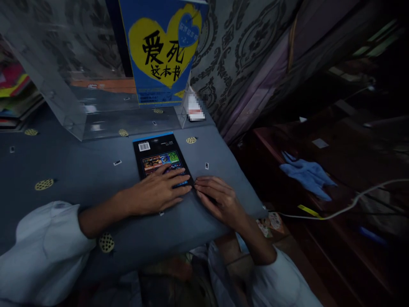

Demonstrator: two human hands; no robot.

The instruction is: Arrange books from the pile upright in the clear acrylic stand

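Observation:
A dark book (155,146) with a barcode and colourful pictures on its cover lies flat on the table. Across its lower part rests my left hand (161,189), palm down with fingers stretched out. At the book's lower right corner is my right hand (220,197), its fingertips and thumb drawn together at the edge. Whether the right fingers pinch a page or the corner is too small to tell. My left hand hides the lower half of the cover.
A blue book with a yellow heart (164,91) stands in a clear acrylic rack (75,121) at the back. Stacked books (15,98) are at far left. The grey tablecloth (76,164) ends at the right; beyond lie a blue cloth (308,175) and a white cable (354,200).

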